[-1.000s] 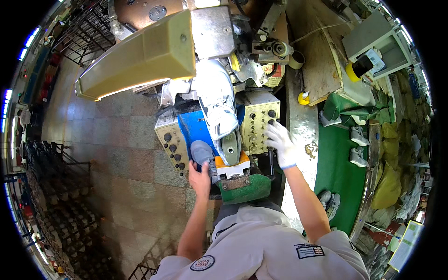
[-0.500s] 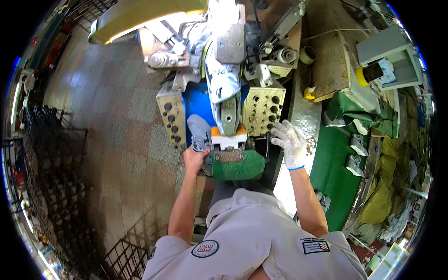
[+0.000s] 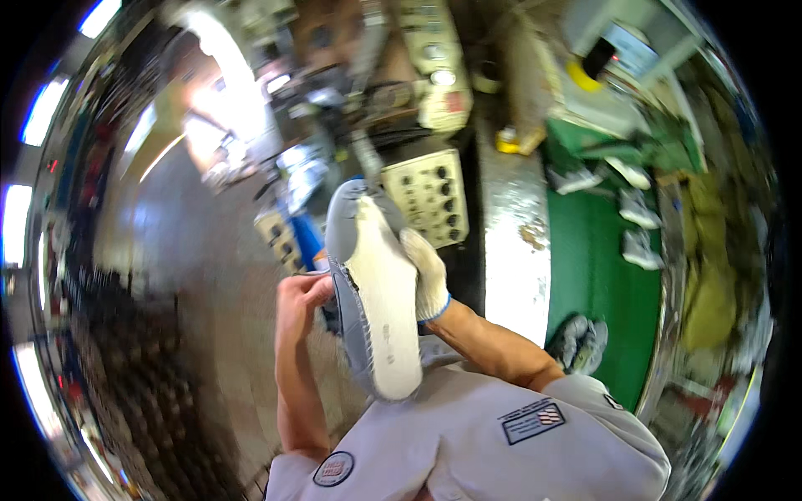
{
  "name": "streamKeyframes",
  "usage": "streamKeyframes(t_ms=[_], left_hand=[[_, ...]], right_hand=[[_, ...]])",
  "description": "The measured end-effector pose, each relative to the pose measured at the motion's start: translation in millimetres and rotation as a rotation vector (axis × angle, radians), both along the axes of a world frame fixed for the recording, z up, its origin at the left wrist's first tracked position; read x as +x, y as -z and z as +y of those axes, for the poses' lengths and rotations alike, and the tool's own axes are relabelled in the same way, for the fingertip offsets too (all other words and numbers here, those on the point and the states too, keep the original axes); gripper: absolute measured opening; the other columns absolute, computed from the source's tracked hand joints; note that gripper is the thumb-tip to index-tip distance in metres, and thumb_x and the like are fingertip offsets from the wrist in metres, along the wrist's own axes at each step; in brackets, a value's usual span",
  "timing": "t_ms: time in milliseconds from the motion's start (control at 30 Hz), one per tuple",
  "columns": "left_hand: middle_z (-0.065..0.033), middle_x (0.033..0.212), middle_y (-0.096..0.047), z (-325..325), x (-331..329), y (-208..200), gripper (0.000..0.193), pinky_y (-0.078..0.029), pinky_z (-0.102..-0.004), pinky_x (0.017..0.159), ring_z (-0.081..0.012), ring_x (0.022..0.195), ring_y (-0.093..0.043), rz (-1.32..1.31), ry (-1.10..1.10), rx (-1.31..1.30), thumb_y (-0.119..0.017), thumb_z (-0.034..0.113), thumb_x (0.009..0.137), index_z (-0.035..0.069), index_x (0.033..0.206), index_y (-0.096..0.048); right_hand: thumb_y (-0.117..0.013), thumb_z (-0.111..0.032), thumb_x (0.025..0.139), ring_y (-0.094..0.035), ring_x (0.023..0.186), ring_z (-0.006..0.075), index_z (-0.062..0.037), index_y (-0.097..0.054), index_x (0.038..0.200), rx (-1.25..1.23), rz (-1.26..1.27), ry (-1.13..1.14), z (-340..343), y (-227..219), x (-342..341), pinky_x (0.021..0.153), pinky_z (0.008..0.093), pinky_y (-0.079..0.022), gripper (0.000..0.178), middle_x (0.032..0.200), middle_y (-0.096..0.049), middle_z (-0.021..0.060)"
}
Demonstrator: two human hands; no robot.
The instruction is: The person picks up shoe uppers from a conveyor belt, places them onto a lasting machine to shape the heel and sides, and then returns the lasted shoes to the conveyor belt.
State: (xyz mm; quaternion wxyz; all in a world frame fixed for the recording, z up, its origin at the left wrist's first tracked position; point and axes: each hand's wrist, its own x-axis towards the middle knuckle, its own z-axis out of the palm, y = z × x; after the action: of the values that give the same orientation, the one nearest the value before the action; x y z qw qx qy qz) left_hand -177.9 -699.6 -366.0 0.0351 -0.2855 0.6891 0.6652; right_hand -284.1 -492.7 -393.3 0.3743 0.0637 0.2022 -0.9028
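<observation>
A grey shoe upper [image 3: 384, 326] is held up in front of my chest, its cream insole board facing me. Stitching runs along the board's edge. My left hand [image 3: 299, 305], bare, pinches the upper's left side with thumb and fingers. In a white knit glove with a blue cuff, my right hand [image 3: 428, 271] grips the upper's right side; its fingertips are hidden behind the shoe. Just beyond the shoe stands a machine, blurred, with a cream control panel [image 3: 428, 200] of dark knobs and a blue part [image 3: 307, 240] at its left.
On the right, a metal ledge [image 3: 514, 250] runs beside a green conveyor belt [image 3: 593, 284]. A pair of grey shoes [image 3: 581, 342] and several lighter shoes [image 3: 639, 209] lie on the belt. A yellow tape roll [image 3: 585, 77] is at the far right. Dark racks [image 3: 125, 367] stand on the left.
The upper came up from beside the machine, and its insole board now faces me. My right hand, spread by the panel before, has closed on it. The view has swung.
</observation>
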Motion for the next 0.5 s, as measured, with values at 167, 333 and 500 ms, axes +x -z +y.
streamKeyframes(t_ms=[167,333,500], left_hand=[[-0.0098,0.103,-0.073,17,-43,-11,0.033,-0.052,-0.0299,0.084,-0.0173,0.092,-0.065,0.214,-0.405,-0.925,-0.071,0.020,0.095,-0.005,0.116,-0.069],[-0.0187,0.115,-0.068,22,-108,28,0.072,-0.048,-0.0381,0.094,-0.0270,0.103,-0.062,-0.057,-0.273,-0.737,-0.078,0.044,0.086,-0.009,0.131,-0.060],[-0.0184,0.129,-0.068,3,-133,70,0.060,-0.046,-0.0419,0.100,-0.0315,0.108,-0.064,0.178,-0.136,-0.922,-0.083,0.033,0.078,-0.004,0.123,-0.069]], right_hand=[[-0.068,-0.026,0.094,-0.071,0.087,0.0175,-0.0043,-0.069,0.112,0.270,0.023,0.210,159,17,-52,0.079,0.0330,-0.058,0.028,0.101,-0.073,0.0072],[-0.064,-0.030,0.096,-0.068,0.097,0.0180,-0.0085,-0.074,0.118,0.993,0.177,0.336,377,104,-49,0.091,0.0328,-0.052,0.032,0.108,-0.074,0.0057],[-0.067,-0.061,0.083,-0.070,0.104,0.0271,-0.0101,-0.076,0.116,1.835,-0.179,-0.146,625,134,10,0.091,0.0391,-0.054,0.061,0.117,-0.074,0.0111]])
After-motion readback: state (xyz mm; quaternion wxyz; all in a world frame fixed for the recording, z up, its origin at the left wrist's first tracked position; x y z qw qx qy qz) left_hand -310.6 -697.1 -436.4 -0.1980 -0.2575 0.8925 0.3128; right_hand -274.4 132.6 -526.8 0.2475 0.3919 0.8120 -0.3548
